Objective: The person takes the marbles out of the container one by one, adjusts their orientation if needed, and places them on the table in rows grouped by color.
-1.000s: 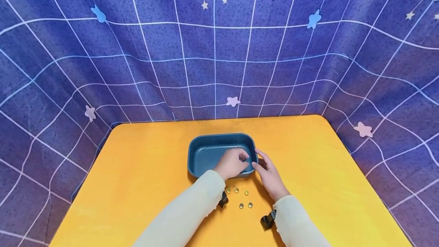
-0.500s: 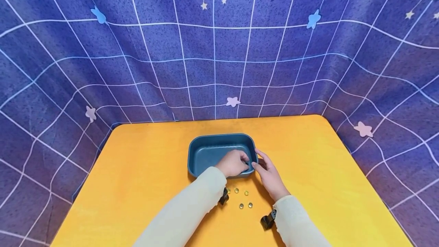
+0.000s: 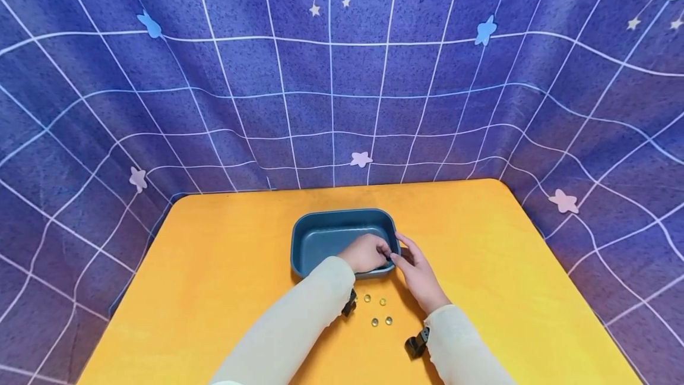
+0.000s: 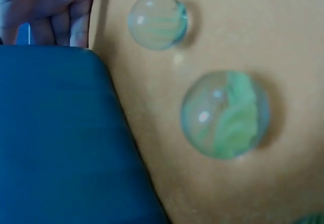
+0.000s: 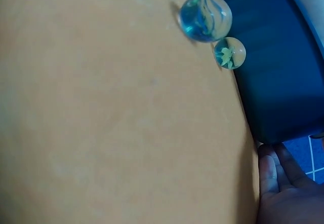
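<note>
A dark blue rectangular box (image 3: 320,247) stands on the yellow table. My left hand (image 3: 366,253) reaches over its near wall into the right end, fingers bent, fingertips close to my right thumb; whatever may be between them is hidden. With the thumb at the rim and the fingers along the outside, my right hand (image 3: 421,281) grips the box's right end. Those fingers (image 5: 271,171) touch the outer wall in the right wrist view. Several clear glass marbles lie on the table before the box, among them a green-swirled marble (image 4: 226,114) and a blue-streaked marble (image 5: 206,17).
The yellow table (image 3: 224,254) reaches back to a purple-blue grid-patterned curtain (image 3: 331,76) with stars and clouds, which also hangs along both sides. Dark wrist devices, such as the right wrist camera (image 3: 417,344), sit low near the marbles.
My left hand has shifted slightly right inside the box, its fingertips closer to the right thumb. The right hand keeps its grip on the box, and the marbles lie as before.
</note>
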The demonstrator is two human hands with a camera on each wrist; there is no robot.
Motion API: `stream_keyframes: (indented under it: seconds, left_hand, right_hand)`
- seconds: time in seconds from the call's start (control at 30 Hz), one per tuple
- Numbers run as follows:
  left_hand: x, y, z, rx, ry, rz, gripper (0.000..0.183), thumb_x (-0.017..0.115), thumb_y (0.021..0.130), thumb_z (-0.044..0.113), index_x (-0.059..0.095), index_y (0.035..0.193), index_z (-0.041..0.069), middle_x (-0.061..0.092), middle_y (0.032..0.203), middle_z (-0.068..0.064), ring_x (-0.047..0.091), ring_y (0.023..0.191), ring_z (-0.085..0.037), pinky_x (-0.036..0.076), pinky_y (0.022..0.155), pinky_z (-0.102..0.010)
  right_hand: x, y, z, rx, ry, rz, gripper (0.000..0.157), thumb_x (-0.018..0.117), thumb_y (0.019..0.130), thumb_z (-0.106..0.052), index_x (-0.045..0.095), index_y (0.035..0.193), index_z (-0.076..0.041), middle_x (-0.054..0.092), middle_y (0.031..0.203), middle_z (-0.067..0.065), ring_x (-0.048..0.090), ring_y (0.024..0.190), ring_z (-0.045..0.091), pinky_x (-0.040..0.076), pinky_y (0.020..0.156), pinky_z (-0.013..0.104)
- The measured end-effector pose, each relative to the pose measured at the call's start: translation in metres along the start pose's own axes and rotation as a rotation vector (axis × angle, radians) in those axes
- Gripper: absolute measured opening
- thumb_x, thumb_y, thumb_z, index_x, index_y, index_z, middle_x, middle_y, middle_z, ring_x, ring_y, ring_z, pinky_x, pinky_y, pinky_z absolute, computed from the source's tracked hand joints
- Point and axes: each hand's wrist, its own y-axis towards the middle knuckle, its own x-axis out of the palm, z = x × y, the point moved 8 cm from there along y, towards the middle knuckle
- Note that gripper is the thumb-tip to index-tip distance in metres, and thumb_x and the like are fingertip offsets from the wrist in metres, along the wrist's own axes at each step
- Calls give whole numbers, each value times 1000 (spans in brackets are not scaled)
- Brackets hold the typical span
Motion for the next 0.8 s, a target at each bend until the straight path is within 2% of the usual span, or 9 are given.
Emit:
stream_keyframes:
  seconds: [0.2, 0.43, 0.8]
  left_hand:
    - [1, 1, 3, 46, 28, -24, 12, 71, 91, 9, 79, 92, 18, 70, 85, 13, 62, 81, -5, 53, 82, -25]
    - [0, 1, 2, 27, 50, -39, 11, 73, 91, 13, 80, 89, 21, 70, 85, 16, 62, 82, -5, 51, 81, -24]
    - [5, 8, 0, 47, 110, -54, 15, 75, 91, 15, 79, 80, 24, 68, 77, 16, 61, 75, -4, 51, 76, -21]
  right_hand:
    - [0, 0, -4, -19, 6, 6, 53, 61, 105, -20, 45, 156, -24, 58, 138, 17, 54, 129, 31, 37, 110, 48]
    - [1, 0, -2, 8, 9, -2, 53, 60, 106, -20, 44, 156, -27, 57, 140, 17, 54, 131, 31, 34, 114, 52]
    - [0, -1, -1, 13, 11, 14, 53, 61, 105, -18, 45, 155, -27, 57, 139, 17, 54, 129, 32, 37, 111, 51]
